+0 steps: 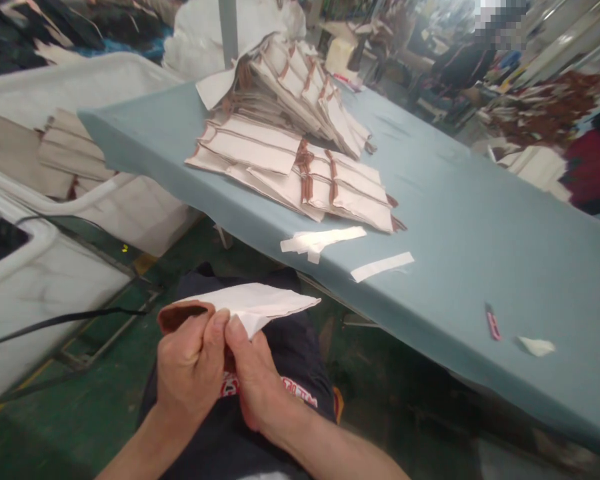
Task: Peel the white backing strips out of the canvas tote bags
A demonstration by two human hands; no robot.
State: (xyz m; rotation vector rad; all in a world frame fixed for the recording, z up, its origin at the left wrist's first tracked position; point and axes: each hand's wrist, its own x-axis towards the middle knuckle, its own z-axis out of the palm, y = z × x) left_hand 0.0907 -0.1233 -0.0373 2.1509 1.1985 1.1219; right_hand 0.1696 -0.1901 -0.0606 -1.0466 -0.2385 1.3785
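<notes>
A white fabric piece with brown trim [260, 299] is held in front of my body, off the table's near edge. My left hand [193, 357] is closed on its brown end, which curls over the fingers. Close beside it, my right hand [255, 373] pinches the white part, thumb pressed on top. The two thumbs nearly touch. The piece's free end points to the right. What lies beneath the fingers is hidden.
Stacked cream and brown fabric pieces [290, 160] lie on the blue-covered table [455, 253]. White strips [325, 240], a small pink-handled tool [493, 323] and a scrap [537, 346] lie nearer. White bins [145, 200] stand left. Another person [460, 67] sits beyond.
</notes>
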